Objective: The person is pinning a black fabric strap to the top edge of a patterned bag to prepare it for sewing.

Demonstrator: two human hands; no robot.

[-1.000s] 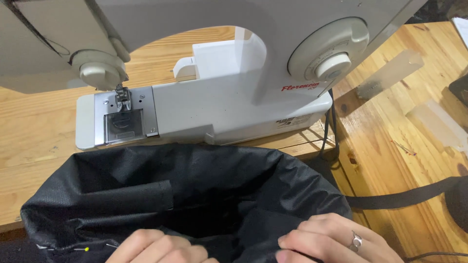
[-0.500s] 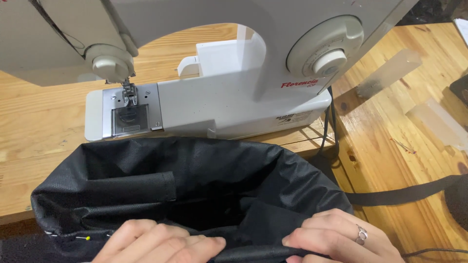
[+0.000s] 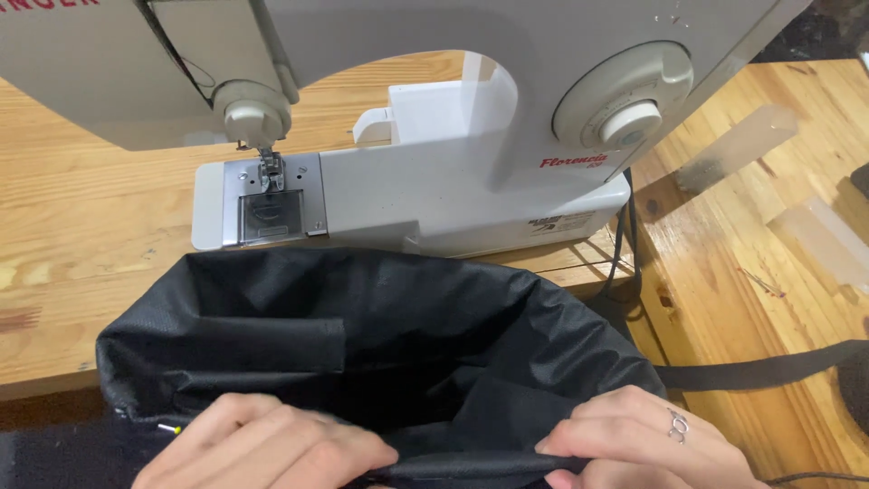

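Black nonwoven fabric bag (image 3: 362, 362), likely light and floppy; left hand (image 3: 272, 448) and right hand (image 3: 643, 439) pinch its near rim.

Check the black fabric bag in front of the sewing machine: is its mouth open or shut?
Open. The black fabric bag gapes wide, its dark inside showing. The left hand and right hand press its near rim together.

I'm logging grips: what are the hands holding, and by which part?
Both the left hand and the right hand pinch the black fabric bag along its near top edge.
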